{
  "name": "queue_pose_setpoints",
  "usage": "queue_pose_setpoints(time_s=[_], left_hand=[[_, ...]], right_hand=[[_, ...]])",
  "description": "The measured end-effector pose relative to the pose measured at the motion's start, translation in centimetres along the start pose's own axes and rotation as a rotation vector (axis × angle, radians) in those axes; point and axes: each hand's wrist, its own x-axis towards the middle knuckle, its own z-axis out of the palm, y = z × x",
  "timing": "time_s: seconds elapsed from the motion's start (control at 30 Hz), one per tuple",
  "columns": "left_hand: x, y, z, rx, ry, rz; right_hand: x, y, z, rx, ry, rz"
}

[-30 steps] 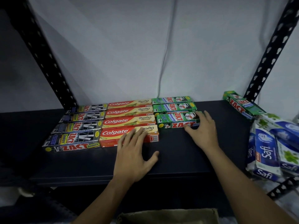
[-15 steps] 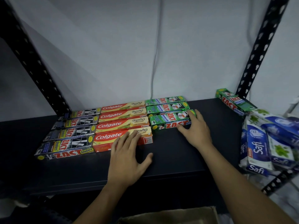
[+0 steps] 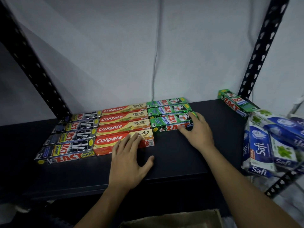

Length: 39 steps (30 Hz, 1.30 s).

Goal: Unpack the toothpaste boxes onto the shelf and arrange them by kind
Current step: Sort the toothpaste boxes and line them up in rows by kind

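Green Zact Whitening box (image 3: pixel 171 124) is getting squared into its row, I judge: right hand (image 3: pixel 197 131) pressing it with fingers spread, gripping nothing. Left hand (image 3: pixel 130 160) is lying flat on front Colgate box (image 3: pixel 107 142). Stray Zact box (image 3: pixel 235 102) likely needs fetching next.

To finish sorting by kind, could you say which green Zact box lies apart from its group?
The lone green Zact box at the far right of the shelf, askew beside the Safi packs; the other three lie together.

The black shelf (image 3: pixel 205 145) carries three columns of flat boxes running front to back, side by side. Four black Zact Smokers boxes (image 3: pixel 69 139) are nearest the left edge, then four Colgate boxes (image 3: pixel 121 127) and three green Zact boxes (image 3: pixel 167 111). A lone green Zact box (image 3: pixel 235 102) lies angled at the back right corner.
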Motion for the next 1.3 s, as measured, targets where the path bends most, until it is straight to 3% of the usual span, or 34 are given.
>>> queue_pose_setpoints(time_s=[0.43, 0.73, 0.87, 1.1, 1.3], left_hand=[[0.1, 0.0, 0.0, 0.022, -0.004, 0.008], [0.1, -0.1, -0.1, 0.047, -0.016, 0.006], [0.2, -0.1, 0.0, 0.059, -0.012, 0.015], [0.0, -0.1, 0.2, 0.051, -0.011, 0.022], [0.1, -0.3, 0.3, 0.043, -0.008, 0.021]], right_hand=[[-0.2, -0.1, -0.2, 0.005, -0.017, 0.003], [1.0, 0.7, -1.8, 0.128, 0.124, 0.085], [3.7, 2.3, -4.6, -0.014, 0.129, 0.135], [8.4, 6.2, -9.4, -0.45, -0.012, 0.26], [10.9, 7.0, -10.2, -0.442, -0.073, 0.427]])
